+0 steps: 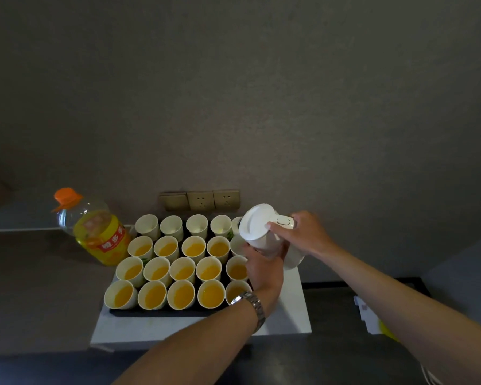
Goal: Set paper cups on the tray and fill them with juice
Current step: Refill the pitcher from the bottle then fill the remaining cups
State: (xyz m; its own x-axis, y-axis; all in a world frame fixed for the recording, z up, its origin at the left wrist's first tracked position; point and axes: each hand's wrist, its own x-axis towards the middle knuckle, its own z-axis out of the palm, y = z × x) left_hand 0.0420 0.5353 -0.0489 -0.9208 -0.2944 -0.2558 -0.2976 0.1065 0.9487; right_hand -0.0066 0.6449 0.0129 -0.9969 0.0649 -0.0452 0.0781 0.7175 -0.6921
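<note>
Head view: a dim counter against a grey wall, seen from above and in front.
Tray (pixel 161 312): dark, flat, resting on a white board (pixel 178 329); only its near lip and thin strips between cups show.
Paper cups (pixel 182 269): 4 rows of 5, standing upright and packed rim to rim on the tray. The 3 near rows hold orange juice; the 4 visible far-row cups (pixel 172 226) look unfilled, and the 5th is mostly hidden by the jug.
Open room, left: bare dark counter left of the board; a large juice bottle (pixel 95 232) with an orange cap stands just beside the tray's far-left corner.
Open room, right: a bare strip of white board right of the tray, then dark counter; a pale object (pixel 368 315) at the far right edge, too blurred to identify.
Open room, far: the back row sits close to the wall, below 3 wall sockets (pixel 200 200).
White jug (pixel 264 232): lidded, tilted toward the camera, held above the tray's far-right corner.
Left hand (pixel 263 269): reaching in from below, fingers wrapped round the jug's lower body; a metal wristwatch (pixel 250 301) on the wrist.
Right hand (pixel 306 234): arm extended from the right, grasping the jug's upper side, thumb pressed on the lid.
</note>
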